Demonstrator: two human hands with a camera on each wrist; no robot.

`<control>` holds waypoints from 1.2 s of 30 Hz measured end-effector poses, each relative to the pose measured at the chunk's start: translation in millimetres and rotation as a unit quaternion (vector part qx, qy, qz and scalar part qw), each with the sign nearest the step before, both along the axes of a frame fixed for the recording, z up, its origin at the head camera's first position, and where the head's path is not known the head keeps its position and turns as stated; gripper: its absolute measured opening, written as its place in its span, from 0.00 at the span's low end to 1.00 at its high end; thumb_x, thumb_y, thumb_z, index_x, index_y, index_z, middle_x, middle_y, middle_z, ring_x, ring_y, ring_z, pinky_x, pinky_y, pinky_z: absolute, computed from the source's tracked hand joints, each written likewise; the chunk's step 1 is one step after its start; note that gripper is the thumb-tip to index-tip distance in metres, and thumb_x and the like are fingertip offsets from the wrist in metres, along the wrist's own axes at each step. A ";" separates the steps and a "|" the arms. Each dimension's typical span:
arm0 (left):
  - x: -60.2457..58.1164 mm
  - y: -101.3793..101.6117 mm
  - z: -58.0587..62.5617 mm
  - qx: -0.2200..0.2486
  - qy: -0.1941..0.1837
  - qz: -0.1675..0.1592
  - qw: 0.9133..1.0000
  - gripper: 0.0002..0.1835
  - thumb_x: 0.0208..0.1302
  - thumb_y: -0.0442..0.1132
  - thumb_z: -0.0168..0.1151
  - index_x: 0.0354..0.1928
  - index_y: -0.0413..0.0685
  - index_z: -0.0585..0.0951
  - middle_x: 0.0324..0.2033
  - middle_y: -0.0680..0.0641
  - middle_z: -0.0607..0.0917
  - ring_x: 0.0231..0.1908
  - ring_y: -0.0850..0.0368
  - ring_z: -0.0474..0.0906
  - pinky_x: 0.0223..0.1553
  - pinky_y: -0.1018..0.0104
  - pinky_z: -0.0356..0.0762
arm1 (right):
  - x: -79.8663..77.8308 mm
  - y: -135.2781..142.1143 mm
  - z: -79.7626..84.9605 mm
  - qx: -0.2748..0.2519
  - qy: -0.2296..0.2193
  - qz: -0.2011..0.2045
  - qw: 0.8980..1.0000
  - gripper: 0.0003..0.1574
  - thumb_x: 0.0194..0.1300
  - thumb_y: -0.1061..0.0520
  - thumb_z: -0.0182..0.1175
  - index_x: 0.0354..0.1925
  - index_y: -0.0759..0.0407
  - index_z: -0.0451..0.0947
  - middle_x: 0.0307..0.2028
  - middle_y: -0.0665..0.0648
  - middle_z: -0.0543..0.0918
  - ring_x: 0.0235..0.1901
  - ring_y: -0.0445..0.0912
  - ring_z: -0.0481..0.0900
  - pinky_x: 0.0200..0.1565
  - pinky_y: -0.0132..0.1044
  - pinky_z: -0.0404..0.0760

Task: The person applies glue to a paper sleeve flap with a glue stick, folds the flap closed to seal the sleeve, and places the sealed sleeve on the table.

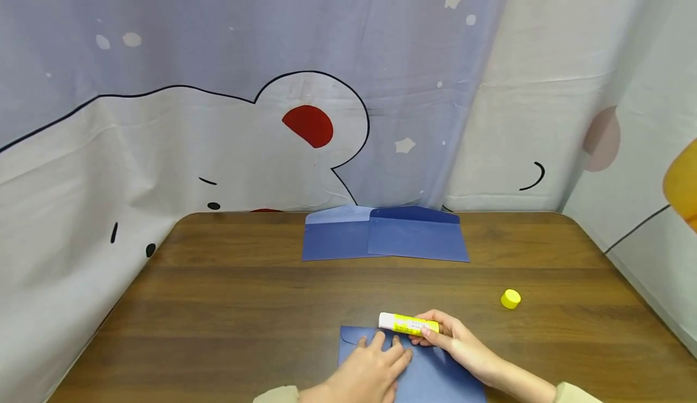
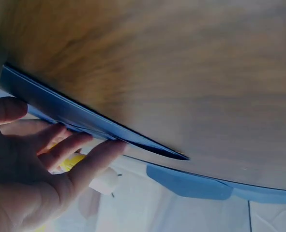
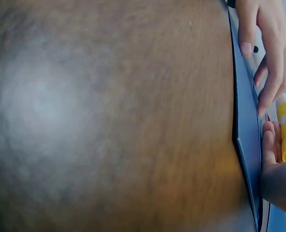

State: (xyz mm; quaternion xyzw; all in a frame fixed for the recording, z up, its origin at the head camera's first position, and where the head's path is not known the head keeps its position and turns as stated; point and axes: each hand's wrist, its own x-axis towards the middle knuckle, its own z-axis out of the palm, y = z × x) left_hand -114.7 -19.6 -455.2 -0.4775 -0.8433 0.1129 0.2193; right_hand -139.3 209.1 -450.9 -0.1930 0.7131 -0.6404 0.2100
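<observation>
A blue envelope (image 1: 432, 382) lies on the wooden table at the near edge, its flap line showing at the far end. My left hand (image 1: 370, 370) rests on it with spread fingers, fingertips touching near the flap. In the left wrist view those fingers sit along the envelope's edge (image 2: 65, 104). Over the envelope's far right part, my right hand (image 1: 454, 339) grips a yellow glue stick (image 1: 411, 324) between thumb and fingers. The glue stick lies nearly level, white end to the left; whether that end touches the paper, I cannot tell.
A yellow cap (image 1: 510, 299) stands on the table to the right. Two more blue envelopes (image 1: 419, 236) with raised flaps overlap at the far edge. Behind the wooden table (image 1: 218, 306) hangs a printed curtain (image 1: 218, 131).
</observation>
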 end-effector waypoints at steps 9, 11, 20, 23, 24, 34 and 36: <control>3.3 3.2 2.3 -0.033 0.010 0.023 0.999 0.30 0.56 0.64 0.58 0.61 0.66 0.75 0.47 0.55 0.78 0.42 0.56 0.75 0.29 0.65 0.80 | 1.4 -4.1 0.6 0.025 0.018 0.003 1.000 0.26 0.75 0.56 0.45 0.57 0.79 0.61 0.48 0.64 0.78 0.46 0.35 0.81 0.50 0.25 0.77; 1.7 1.3 5.0 -0.039 -0.030 0.025 0.998 0.30 0.58 0.64 0.57 0.62 0.66 0.74 0.49 0.56 0.78 0.45 0.55 0.75 0.31 0.64 0.80 | 0.4 -3.8 1.2 0.022 0.016 0.008 1.000 0.26 0.75 0.57 0.46 0.57 0.79 0.61 0.49 0.64 0.79 0.46 0.35 0.81 0.50 0.25 0.77; -8.5 -36.2 19.2 0.011 -0.293 0.017 0.956 0.35 0.63 0.55 0.58 0.68 0.44 0.68 0.68 0.48 0.68 0.68 0.52 0.65 0.60 0.63 0.73 | -7.1 3.0 2.9 0.005 -0.019 0.030 0.999 0.28 0.75 0.57 0.46 0.57 0.82 0.60 0.46 0.58 0.80 0.44 0.37 0.82 0.48 0.28 0.79; -8.9 -49.4 17.9 0.010 -0.299 0.012 0.954 0.37 0.65 0.56 0.56 0.68 0.39 0.66 0.70 0.43 0.66 0.70 0.50 0.61 0.65 0.62 0.67 | -6.9 3.7 2.1 0.009 -0.020 0.029 0.999 0.28 0.74 0.57 0.46 0.57 0.82 0.60 0.44 0.57 0.80 0.43 0.37 0.82 0.47 0.28 0.79; -8.8 -52.2 16.8 0.007 -0.295 0.012 0.955 0.37 0.66 0.57 0.55 0.69 0.39 0.65 0.70 0.42 0.65 0.71 0.49 0.60 0.65 0.62 0.67 | -6.5 4.0 1.7 0.008 -0.020 0.029 0.999 0.27 0.75 0.57 0.45 0.58 0.82 0.60 0.44 0.57 0.80 0.43 0.37 0.81 0.48 0.28 0.79; -10.2 -51.8 19.7 0.032 -0.320 0.028 0.947 0.39 0.61 0.58 0.57 0.68 0.40 0.67 0.69 0.42 0.67 0.70 0.51 0.62 0.66 0.63 0.66 | -2.6 6.1 -1.2 -0.013 -0.015 0.026 0.999 0.24 0.75 0.58 0.44 0.57 0.79 0.61 0.45 0.55 0.79 0.44 0.37 0.81 0.49 0.28 0.78; -11.9 -53.4 22.2 0.043 -0.350 0.036 0.935 0.38 0.62 0.58 0.56 0.68 0.41 0.67 0.69 0.44 0.67 0.71 0.52 0.60 0.66 0.62 0.65 | -4.4 5.5 0.2 -0.021 -0.030 0.034 0.999 0.24 0.75 0.58 0.44 0.57 0.79 0.61 0.45 0.54 0.78 0.44 0.37 0.81 0.49 0.28 0.78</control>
